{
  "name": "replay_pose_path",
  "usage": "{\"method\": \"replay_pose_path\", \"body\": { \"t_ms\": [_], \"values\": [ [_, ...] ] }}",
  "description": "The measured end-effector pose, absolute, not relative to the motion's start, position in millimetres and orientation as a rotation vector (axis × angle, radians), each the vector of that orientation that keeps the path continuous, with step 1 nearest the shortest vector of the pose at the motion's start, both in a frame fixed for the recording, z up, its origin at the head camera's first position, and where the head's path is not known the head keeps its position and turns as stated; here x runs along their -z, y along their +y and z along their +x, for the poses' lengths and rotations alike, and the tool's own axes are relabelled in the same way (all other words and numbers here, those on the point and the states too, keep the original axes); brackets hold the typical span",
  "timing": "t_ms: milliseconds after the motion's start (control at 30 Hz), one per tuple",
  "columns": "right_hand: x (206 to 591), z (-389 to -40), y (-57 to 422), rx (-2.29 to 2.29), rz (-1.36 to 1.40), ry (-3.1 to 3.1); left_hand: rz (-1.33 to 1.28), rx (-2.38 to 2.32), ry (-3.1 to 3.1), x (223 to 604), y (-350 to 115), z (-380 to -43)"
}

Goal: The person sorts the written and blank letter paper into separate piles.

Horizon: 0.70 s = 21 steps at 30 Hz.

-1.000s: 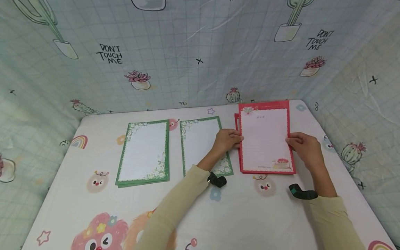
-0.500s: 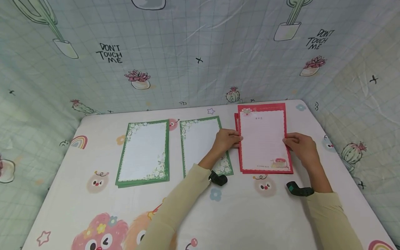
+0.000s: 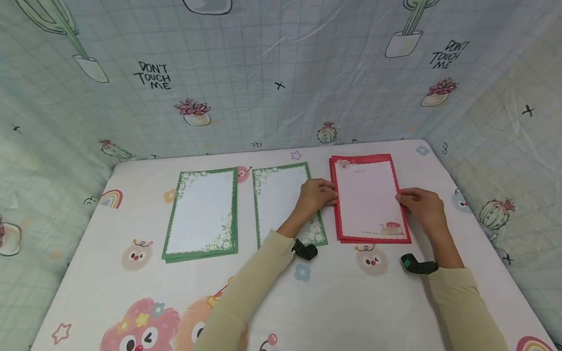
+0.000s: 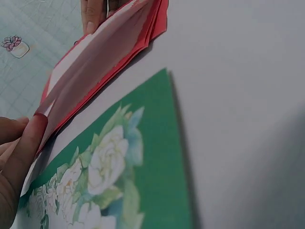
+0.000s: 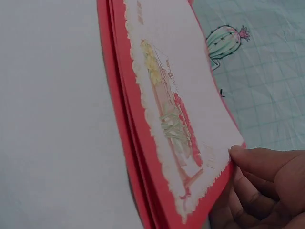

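A red-bordered sheet of paper [image 3: 366, 200] with a pale pink face and a cake picture lies over other red sheets at the right of the table. My left hand [image 3: 317, 196] pinches its left edge, thumb on top. At the opposite edge my right hand [image 3: 423, 207] pinches it too, and the right wrist view shows the thumb [image 5: 252, 160] on the face and fingers curled underneath. That edge bows up, with the red layers [image 5: 126, 129] spread slightly apart. Under my left forearm lies a green-bordered sheet [image 3: 278, 195] with white flowers, partly hidden.
Further left lies a stack of green-bordered sheets [image 3: 204, 212]. A white cloth with cartoon prints covers the table [image 3: 351, 307]. Behind and at the sides hangs a cactus-print curtain [image 3: 281, 112]. Each wrist carries a black strap device [image 3: 419, 264].
The top red-bordered sheet has come down and shifted left, now lining up more closely with the red sheets beneath. My right hand has moved slightly left with it; my left hand has barely moved.
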State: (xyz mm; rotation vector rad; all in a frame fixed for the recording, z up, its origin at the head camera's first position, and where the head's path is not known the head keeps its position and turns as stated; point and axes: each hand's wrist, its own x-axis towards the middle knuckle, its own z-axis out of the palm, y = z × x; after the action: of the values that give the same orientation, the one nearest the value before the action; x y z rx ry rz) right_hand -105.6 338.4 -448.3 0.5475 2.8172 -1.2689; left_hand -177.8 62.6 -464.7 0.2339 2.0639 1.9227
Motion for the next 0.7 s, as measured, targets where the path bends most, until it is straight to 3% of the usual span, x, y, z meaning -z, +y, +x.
{"method": "replay_pose_path", "body": {
  "t_ms": [700],
  "values": [
    [446.2, -105.6, 331.0, 1.157, 0.523, 2.861, 0.322, -1.700, 2.257, 459.8, 58.1, -180.6]
  ]
}}
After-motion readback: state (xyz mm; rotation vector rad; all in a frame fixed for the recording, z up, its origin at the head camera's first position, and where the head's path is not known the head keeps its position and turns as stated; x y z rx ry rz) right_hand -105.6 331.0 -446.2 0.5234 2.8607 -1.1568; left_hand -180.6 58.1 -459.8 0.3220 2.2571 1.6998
